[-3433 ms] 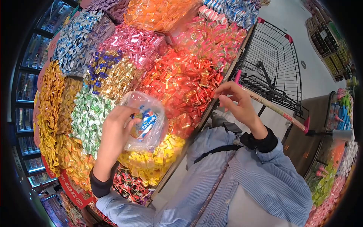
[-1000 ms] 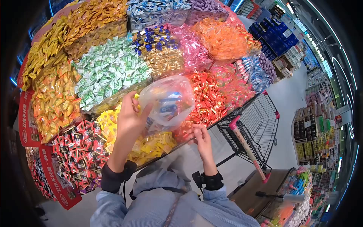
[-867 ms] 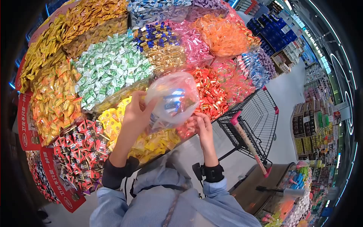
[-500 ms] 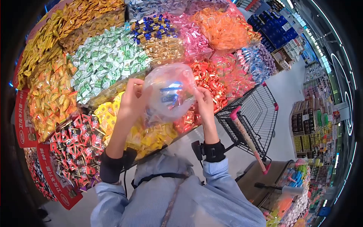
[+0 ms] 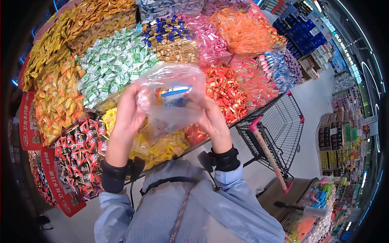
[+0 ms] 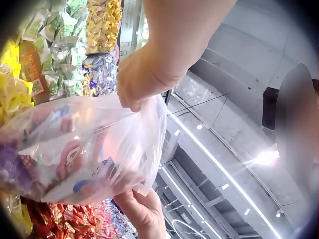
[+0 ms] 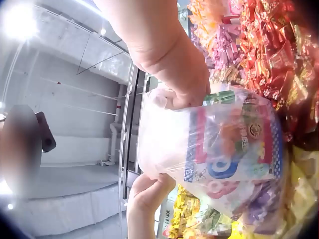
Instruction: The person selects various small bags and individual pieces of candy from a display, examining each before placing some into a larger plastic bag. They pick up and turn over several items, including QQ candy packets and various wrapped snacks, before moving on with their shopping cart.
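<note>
A clear plastic bag (image 5: 172,73) hangs between both hands over the candy display, its mouth facing up. Wrapped sweets fill its lower part, among them a white and blue packet (image 7: 234,144) and purple wrappers (image 6: 12,167), seen through the film. My left hand (image 5: 130,106) grips the bag's left rim, thumb toward the inside. Opposite it, my right hand (image 5: 212,118) holds the right rim, its fingertips partly hidden behind the film. In the left wrist view, my left hand (image 6: 147,74) pinches the gathered upper edge while my right hand (image 6: 142,211) holds the other side.
Below the bag lie bins of yellow sweets (image 5: 158,150), red sweets (image 5: 223,95) and green-white sweets (image 5: 117,65). A shopping cart (image 5: 279,129) stands to the right, close to the display edge. Black-red packets (image 5: 81,154) fill the near left bin.
My right hand has risen from below the bag to grip its right rim. The left hand, earlier at the sweets inside, now holds the left rim. The mouth has narrowed.
</note>
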`<action>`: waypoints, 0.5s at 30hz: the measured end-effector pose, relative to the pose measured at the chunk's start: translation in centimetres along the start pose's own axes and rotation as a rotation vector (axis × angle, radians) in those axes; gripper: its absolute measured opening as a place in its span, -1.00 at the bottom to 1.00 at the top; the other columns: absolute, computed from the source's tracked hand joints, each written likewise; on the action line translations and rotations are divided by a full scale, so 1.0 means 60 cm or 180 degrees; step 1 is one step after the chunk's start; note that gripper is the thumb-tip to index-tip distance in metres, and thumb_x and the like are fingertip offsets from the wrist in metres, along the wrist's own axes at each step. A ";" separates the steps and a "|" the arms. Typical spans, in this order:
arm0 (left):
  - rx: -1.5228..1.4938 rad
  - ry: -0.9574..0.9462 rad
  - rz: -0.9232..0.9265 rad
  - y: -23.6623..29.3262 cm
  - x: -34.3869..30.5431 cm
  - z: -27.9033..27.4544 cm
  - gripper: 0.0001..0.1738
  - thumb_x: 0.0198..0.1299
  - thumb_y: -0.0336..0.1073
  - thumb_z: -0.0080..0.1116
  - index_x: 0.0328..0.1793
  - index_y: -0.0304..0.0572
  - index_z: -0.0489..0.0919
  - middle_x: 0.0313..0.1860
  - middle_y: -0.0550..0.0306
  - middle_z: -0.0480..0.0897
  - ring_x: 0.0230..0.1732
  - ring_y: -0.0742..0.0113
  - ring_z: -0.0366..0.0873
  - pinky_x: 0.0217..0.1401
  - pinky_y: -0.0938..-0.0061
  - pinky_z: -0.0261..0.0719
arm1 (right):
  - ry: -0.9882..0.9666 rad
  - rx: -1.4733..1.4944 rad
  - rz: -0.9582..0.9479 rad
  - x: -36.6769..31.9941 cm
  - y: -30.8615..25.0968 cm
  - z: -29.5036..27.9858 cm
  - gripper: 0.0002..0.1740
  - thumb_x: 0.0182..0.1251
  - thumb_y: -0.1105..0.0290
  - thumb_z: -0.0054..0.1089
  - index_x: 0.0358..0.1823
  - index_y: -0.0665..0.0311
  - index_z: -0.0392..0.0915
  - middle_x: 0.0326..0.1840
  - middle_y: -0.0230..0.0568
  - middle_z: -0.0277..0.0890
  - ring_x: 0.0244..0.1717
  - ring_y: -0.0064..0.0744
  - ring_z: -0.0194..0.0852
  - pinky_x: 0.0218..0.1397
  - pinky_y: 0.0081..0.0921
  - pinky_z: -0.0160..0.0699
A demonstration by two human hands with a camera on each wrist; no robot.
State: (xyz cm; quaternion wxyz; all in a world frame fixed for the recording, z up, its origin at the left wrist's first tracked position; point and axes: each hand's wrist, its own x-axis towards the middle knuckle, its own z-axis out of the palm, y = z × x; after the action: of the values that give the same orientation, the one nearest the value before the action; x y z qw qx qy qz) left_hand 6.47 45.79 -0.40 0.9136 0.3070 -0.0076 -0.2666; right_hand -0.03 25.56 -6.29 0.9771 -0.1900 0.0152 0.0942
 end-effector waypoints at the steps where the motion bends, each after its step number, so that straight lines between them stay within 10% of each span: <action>1: -0.0173 -0.0266 0.0014 0.014 -0.006 0.002 -0.86 0.14 -0.44 -0.23 -0.23 -0.29 0.36 -0.53 0.26 0.36 -0.59 0.55 0.28 -0.57 0.70 0.28 | 0.0085 0.0104 0.0060 -0.001 0.002 0.030 -0.74 0.09 0.58 -0.14 -0.14 0.38 0.31 -0.37 -0.36 0.28 -0.51 -0.58 0.16 -0.47 -0.65 0.24; 6: 0.0144 -0.0175 0.0382 0.078 -0.051 0.046 -0.98 0.12 -0.43 -0.12 -0.33 -0.19 0.35 -0.63 0.37 0.22 -0.66 0.66 0.11 -0.75 0.75 0.01 | 0.0224 -0.0531 -0.0030 -0.003 0.026 0.140 -0.88 0.20 0.37 -0.07 -0.34 0.26 0.30 -0.56 -0.46 0.10 -0.58 -0.64 -0.01 -0.54 -0.68 0.03; 10: 0.0618 0.0573 0.0827 0.105 -0.060 0.039 -0.94 0.16 -0.35 -0.01 -0.29 -0.11 0.38 -0.69 0.45 0.17 -0.77 0.73 0.01 -0.88 0.79 -0.11 | -0.0359 -0.0545 0.0642 0.052 0.056 0.131 -0.56 0.35 0.17 -0.25 -0.72 0.11 0.03 -0.71 -0.54 -0.14 -0.69 -0.68 -0.25 -0.62 -0.68 -0.10; 15: 0.0685 0.0660 0.1127 0.148 -0.073 0.016 -0.94 0.23 -0.30 -0.08 -0.27 -0.06 0.37 -0.74 0.48 0.08 -0.83 0.75 -0.05 -0.92 0.79 -0.13 | -0.0768 -0.0625 0.0740 0.075 0.100 0.142 -0.58 0.34 0.02 -0.30 -0.59 0.14 0.20 -0.74 -0.50 -0.01 -0.69 -0.60 -0.04 -0.64 -0.60 0.03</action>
State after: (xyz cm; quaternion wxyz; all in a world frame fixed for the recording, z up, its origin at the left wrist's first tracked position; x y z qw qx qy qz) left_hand 6.85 53.35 6.08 0.9040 0.4222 0.0041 -0.0668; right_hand 3.17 35.02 -0.89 0.9312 -0.2686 -0.0894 0.2296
